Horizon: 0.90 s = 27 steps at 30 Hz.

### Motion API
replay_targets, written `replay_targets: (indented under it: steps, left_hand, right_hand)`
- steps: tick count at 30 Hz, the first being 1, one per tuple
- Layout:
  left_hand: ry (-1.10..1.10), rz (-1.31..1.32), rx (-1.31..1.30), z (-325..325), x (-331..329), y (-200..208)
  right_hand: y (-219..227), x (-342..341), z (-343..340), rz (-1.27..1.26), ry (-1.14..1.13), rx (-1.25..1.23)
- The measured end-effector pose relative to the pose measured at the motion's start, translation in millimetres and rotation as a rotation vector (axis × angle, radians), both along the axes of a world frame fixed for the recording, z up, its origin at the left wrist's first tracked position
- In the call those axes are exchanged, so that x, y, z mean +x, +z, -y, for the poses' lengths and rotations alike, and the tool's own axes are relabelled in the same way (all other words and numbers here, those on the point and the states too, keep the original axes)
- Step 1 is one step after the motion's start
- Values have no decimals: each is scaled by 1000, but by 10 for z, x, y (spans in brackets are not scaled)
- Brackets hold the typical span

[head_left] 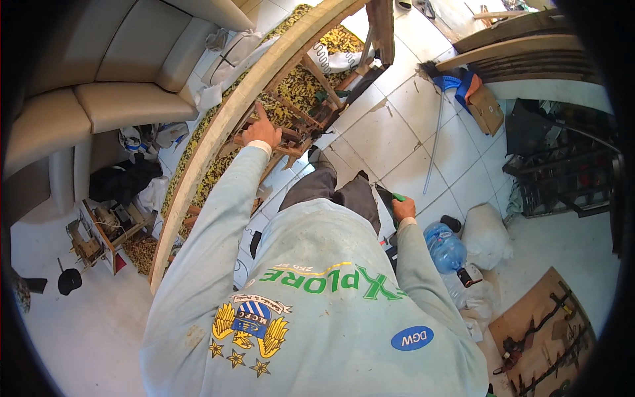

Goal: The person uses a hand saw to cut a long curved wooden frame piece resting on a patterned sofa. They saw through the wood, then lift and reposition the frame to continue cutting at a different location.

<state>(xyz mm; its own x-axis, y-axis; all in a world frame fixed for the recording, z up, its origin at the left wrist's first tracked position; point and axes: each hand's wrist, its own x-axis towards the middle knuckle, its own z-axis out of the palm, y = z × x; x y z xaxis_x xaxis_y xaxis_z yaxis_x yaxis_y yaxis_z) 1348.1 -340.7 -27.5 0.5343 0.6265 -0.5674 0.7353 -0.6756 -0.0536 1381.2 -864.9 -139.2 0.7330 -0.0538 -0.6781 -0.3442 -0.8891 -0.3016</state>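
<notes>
My left hand (pixel 262 130) is over the wooden furniture frame (pixel 218 126), beside its long pale curved beam. Its index finger is stretched out, and nothing shows in its grasp. Inside the frame are crosspieces and zigzag metal springs (pixel 322 58), with yellow and black patterned fabric (pixel 297 86) behind them. Down by my right thigh, my right hand (pixel 404 210) is closed round a green-handled tool (pixel 397 197). A dark, flat part of that tool reaches toward my leg; its exact kind is hard to make out.
Padded beige seating (pixel 132 106) lines the left side. A blue water jug (pixel 444 248) and a white sack (pixel 486 235) stand at right. A thin rod (pixel 434 142) lies on the tiles. Tools lie on a brown board (pixel 549 331); a black metal rack (pixel 562 165) is far right.
</notes>
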Motion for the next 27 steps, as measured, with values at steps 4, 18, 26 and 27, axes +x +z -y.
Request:
replay_targets:
  steps: [4, 18, 26, 27]
  left_hand:
    - [8, 175, 20, -72, -96, 71]
    - [61, 571, 350, -727, -700, 129]
    - [181, 404, 212, -799, -635, 49]
    - [182, 405, 221, -811, -653, 34]
  right_hand:
    - [67, 91, -22, 58, 22, 13]
    - [-262, 420, 271, 53, 163, 21]
    - [31, 742, -220, -32, 168, 47]
    - [95, 765, -323, -33, 174, 59]
